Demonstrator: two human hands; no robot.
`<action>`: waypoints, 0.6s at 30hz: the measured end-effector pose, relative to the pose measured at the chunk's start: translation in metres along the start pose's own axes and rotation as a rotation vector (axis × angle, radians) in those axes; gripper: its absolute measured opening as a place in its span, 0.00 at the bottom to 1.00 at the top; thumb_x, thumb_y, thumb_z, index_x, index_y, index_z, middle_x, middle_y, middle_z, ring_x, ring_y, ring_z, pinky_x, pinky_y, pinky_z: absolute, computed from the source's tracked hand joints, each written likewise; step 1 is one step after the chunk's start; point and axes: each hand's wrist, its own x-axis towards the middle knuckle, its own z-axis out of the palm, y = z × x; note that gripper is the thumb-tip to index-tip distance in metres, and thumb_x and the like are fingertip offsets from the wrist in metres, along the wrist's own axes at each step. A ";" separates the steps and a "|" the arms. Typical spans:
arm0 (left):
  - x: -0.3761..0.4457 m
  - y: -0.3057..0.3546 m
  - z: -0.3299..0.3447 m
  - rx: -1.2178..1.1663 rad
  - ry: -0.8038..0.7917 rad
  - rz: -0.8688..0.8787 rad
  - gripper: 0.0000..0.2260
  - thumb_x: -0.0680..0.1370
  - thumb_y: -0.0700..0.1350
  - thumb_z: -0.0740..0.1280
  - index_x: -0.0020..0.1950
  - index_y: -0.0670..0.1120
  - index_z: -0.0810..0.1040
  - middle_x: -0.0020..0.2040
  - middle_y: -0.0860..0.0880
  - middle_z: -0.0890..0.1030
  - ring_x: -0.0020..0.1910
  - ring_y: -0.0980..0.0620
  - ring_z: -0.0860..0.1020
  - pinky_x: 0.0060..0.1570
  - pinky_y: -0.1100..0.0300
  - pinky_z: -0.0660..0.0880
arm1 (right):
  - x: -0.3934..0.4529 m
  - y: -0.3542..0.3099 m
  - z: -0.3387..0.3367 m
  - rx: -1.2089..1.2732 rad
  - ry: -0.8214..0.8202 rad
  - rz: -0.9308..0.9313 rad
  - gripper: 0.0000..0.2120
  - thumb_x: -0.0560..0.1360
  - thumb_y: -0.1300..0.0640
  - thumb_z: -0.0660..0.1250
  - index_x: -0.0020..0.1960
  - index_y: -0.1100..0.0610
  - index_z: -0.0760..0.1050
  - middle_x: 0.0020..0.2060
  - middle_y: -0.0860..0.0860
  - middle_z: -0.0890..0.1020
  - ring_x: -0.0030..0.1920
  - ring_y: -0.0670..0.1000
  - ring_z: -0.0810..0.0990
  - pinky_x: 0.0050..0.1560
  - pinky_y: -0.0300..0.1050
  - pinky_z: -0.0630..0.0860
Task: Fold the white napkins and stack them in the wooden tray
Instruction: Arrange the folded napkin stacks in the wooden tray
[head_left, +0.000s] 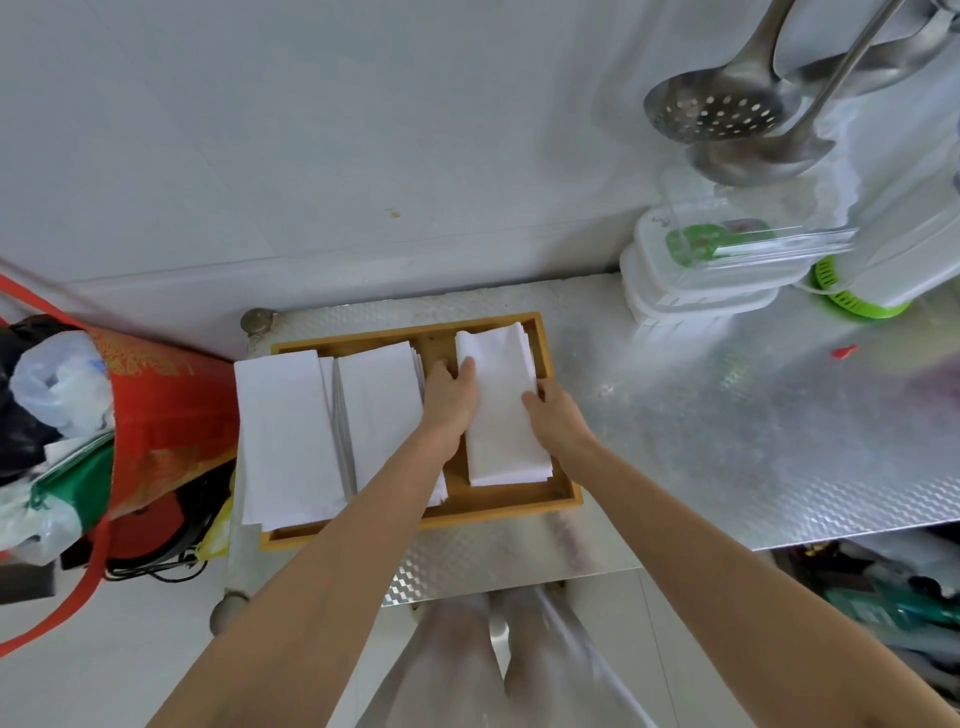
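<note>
The right-hand stack of folded napkins (501, 410) lay in the wooden tray (563, 499), in its right part, directly between the two hands. Its long axis ran away from the person, from the near rim toward the far rim, almost parallel to the two other stacks. Both hands were equally near: each stood at one long edge of the stack, about at its middle.

The left hand (449, 397) gripped the left edge, with the thumb lying on top of the paper and the fingers curled down on the side. The right hand (553, 415) held the right edge in the same way, the fingers bent around it; how far they reached under the stack could not be seen.

The middle stack (382, 410) lay just left of the left hand, and the left stack (283, 436) hung over the tray's left rim. The tray stood on a metal table (727, 441). In my judgement, the stack was being set straight or pressed in place.
</note>
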 end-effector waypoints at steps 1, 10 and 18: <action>-0.003 -0.001 -0.001 0.012 -0.001 0.032 0.21 0.82 0.54 0.55 0.72 0.47 0.62 0.64 0.45 0.73 0.56 0.48 0.74 0.53 0.53 0.73 | 0.000 -0.001 0.000 -0.022 0.005 -0.030 0.15 0.83 0.54 0.52 0.68 0.56 0.64 0.59 0.54 0.76 0.54 0.54 0.77 0.53 0.49 0.77; -0.048 -0.028 -0.014 0.538 -0.303 0.192 0.58 0.67 0.44 0.78 0.77 0.44 0.33 0.72 0.47 0.64 0.68 0.47 0.69 0.63 0.53 0.73 | -0.033 0.011 -0.032 -0.415 -0.362 -0.172 0.37 0.69 0.60 0.74 0.72 0.55 0.59 0.63 0.51 0.72 0.61 0.53 0.74 0.60 0.48 0.74; -0.060 -0.048 0.004 0.613 0.015 0.383 0.41 0.77 0.49 0.69 0.77 0.44 0.43 0.62 0.48 0.74 0.57 0.52 0.77 0.58 0.54 0.77 | -0.041 0.027 0.010 -0.729 0.120 -0.299 0.23 0.75 0.69 0.64 0.67 0.59 0.61 0.59 0.55 0.74 0.57 0.54 0.76 0.55 0.46 0.77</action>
